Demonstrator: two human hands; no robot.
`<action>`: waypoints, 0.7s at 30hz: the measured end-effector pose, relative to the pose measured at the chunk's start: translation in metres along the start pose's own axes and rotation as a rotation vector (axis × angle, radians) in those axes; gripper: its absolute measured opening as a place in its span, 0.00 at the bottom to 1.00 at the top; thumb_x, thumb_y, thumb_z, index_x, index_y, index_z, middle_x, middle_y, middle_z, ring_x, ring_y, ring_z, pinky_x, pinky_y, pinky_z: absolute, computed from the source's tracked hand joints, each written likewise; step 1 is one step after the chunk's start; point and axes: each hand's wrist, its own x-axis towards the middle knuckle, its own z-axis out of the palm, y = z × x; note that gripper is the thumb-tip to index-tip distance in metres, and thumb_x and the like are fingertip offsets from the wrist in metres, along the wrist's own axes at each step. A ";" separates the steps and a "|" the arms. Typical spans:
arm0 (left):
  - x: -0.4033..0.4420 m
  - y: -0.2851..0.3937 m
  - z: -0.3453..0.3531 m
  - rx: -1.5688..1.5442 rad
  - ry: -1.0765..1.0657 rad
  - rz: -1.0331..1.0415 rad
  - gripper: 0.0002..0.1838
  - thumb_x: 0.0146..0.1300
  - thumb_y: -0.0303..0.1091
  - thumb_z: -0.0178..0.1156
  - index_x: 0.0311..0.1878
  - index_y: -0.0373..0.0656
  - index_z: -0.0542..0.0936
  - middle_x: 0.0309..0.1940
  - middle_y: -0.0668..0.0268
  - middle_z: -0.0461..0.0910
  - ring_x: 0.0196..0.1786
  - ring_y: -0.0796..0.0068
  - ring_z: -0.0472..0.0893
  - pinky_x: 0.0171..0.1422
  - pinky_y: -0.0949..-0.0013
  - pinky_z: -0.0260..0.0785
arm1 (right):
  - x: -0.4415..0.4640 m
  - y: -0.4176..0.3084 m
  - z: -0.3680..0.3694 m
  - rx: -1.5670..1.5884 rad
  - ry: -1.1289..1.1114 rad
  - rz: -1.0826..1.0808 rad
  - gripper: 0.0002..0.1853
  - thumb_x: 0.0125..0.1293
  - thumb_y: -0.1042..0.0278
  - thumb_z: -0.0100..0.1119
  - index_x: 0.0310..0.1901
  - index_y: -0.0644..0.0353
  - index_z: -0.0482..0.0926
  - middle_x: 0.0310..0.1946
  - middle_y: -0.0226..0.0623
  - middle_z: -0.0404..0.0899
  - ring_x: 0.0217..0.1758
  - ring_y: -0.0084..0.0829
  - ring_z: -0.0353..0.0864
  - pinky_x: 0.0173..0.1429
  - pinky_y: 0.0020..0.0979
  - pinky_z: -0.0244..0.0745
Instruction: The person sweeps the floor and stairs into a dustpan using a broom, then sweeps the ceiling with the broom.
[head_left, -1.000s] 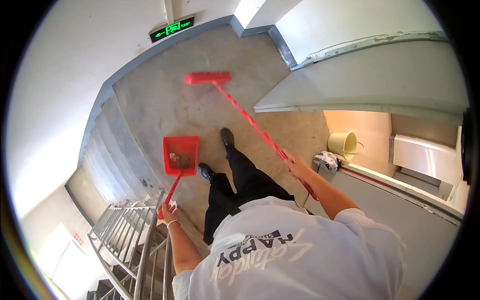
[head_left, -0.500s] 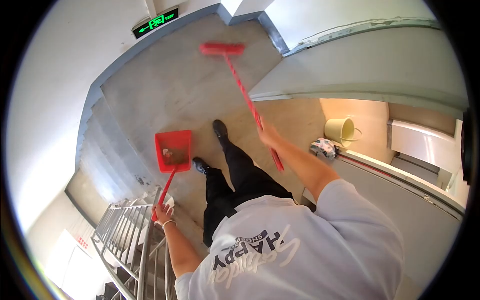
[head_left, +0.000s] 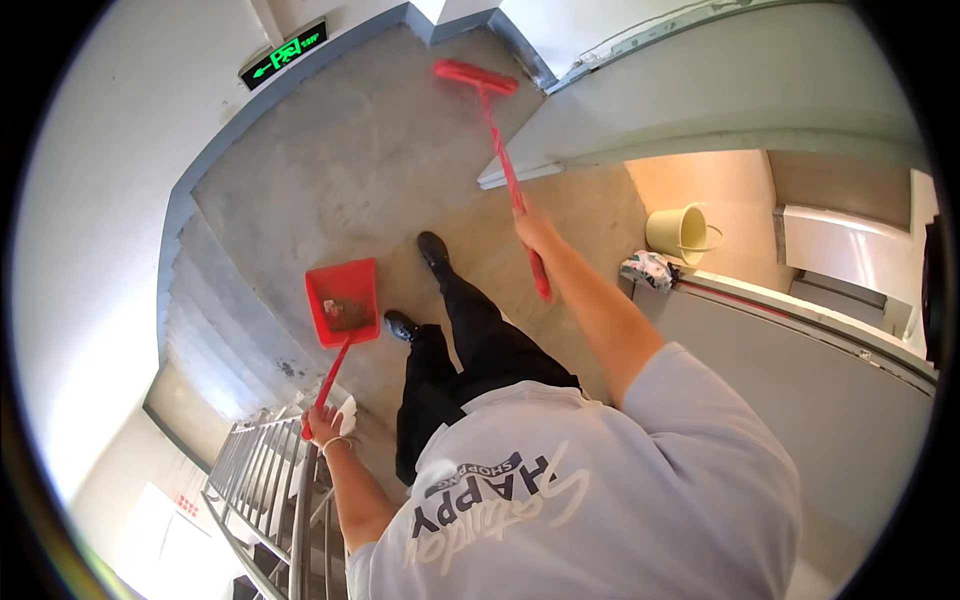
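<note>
My left hand [head_left: 322,425] is closed on the handle of a red dustpan [head_left: 343,300], whose pan is by my feet at the top of the steps, with some debris lying inside. Stretched out ahead, my right hand [head_left: 536,232] grips the handle of a red broom [head_left: 476,76]. The broom's head is over the concrete floor near the far wall corner, beside the open door, and looks slightly blurred. It is far from the dustpan.
Concrete steps [head_left: 215,310] go down at the left, beside a metal railing [head_left: 255,480]. A grey door [head_left: 700,90] juts in from the right. Behind a threshold sit a yellow bucket [head_left: 676,232] and a patterned bag [head_left: 649,269]. A green exit sign [head_left: 285,54] hangs on the wall.
The broom head has swung away from me and to the right, and my right arm has reached further forward. My left hand still holds the dustpan, which has barely moved.
</note>
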 end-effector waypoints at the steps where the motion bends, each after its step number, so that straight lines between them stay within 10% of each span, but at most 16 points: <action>1: -0.002 0.001 0.000 -0.002 -0.019 -0.007 0.17 0.57 0.42 0.55 0.48 0.52 0.65 0.32 0.60 0.75 0.30 0.61 0.78 0.27 0.61 0.74 | 0.009 -0.021 0.004 0.105 -0.018 0.111 0.19 0.62 0.65 0.42 0.55 0.58 0.64 0.32 0.52 0.77 0.27 0.46 0.80 0.30 0.42 0.73; 11: 0.001 0.003 -0.004 0.101 -0.145 0.121 0.11 0.57 0.38 0.53 0.42 0.49 0.69 0.26 0.62 0.75 0.24 0.68 0.77 0.22 0.68 0.70 | -0.048 -0.076 0.084 0.610 -0.082 0.368 0.06 0.60 0.72 0.40 0.37 0.64 0.64 0.11 0.41 0.66 0.09 0.35 0.68 0.11 0.38 0.62; 15: 0.000 0.008 -0.002 0.120 -0.166 0.125 0.11 0.56 0.38 0.53 0.41 0.49 0.69 0.23 0.64 0.73 0.23 0.69 0.76 0.21 0.69 0.70 | -0.170 -0.119 0.033 1.158 -0.264 0.502 0.12 0.62 0.70 0.41 0.48 0.52 0.61 0.12 0.32 0.62 0.10 0.27 0.63 0.13 0.31 0.61; 21: 0.012 0.007 0.001 0.116 -0.199 0.116 0.10 0.56 0.40 0.54 0.39 0.50 0.69 0.23 0.65 0.72 0.22 0.70 0.75 0.20 0.69 0.69 | -0.245 -0.101 -0.078 1.032 -0.457 0.452 0.14 0.63 0.67 0.41 0.50 0.50 0.67 0.16 0.28 0.64 0.13 0.19 0.63 0.15 0.25 0.62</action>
